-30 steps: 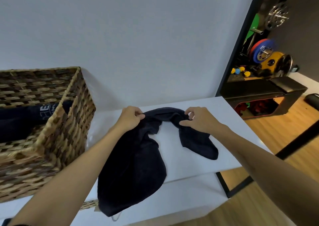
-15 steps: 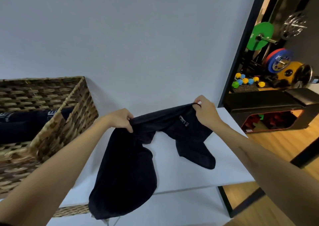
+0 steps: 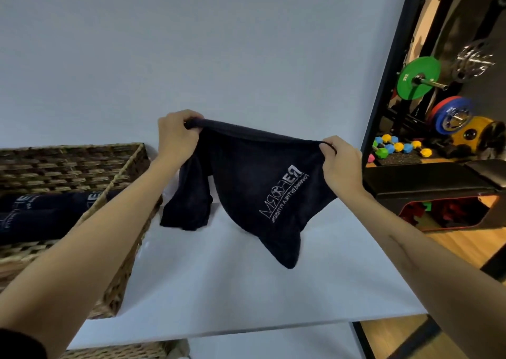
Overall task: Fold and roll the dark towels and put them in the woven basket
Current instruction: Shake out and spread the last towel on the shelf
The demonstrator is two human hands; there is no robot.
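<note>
Nearest to us, our two bare forearms reach out over the white table (image 3: pixel 246 298), which serves as our landmark. A dark sleeve cuff (image 3: pixel 19 345) shows at the lower left corner, at the table's near edge.

Above the table's middle, our left hand (image 3: pixel 176 136) and our right hand (image 3: pixel 341 164) hold the dark towel (image 3: pixel 252 183) up in the air by its top edge. The left hand's fingers are curled tight around a bunched corner of the cloth; the right hand's fingers and thumb are pinched together on the opposite corner. The edge between them runs nearly taut, sloping down toward the right hand. The rest of the towel hangs in two uneven lobes, the longer one reaching down toward the tabletop; we cannot tell whether its tip touches the surface. White lettering (image 3: pixel 283 194) shows on the cloth, printed sideways.

On the table's left side stands the woven basket (image 3: pixel 71 164), and inside it lie rolled dark towels (image 3: pixel 41 213) with pale lettering.

Behind the table rises a plain pale wall (image 3: pixel 191 43). Past the table's right end, beyond a black frame, we see a black bench (image 3: pixel 427 177), small coloured dumbbells (image 3: pixel 397 147) and weight plates (image 3: pixel 419 77) over a wooden floor.
</note>
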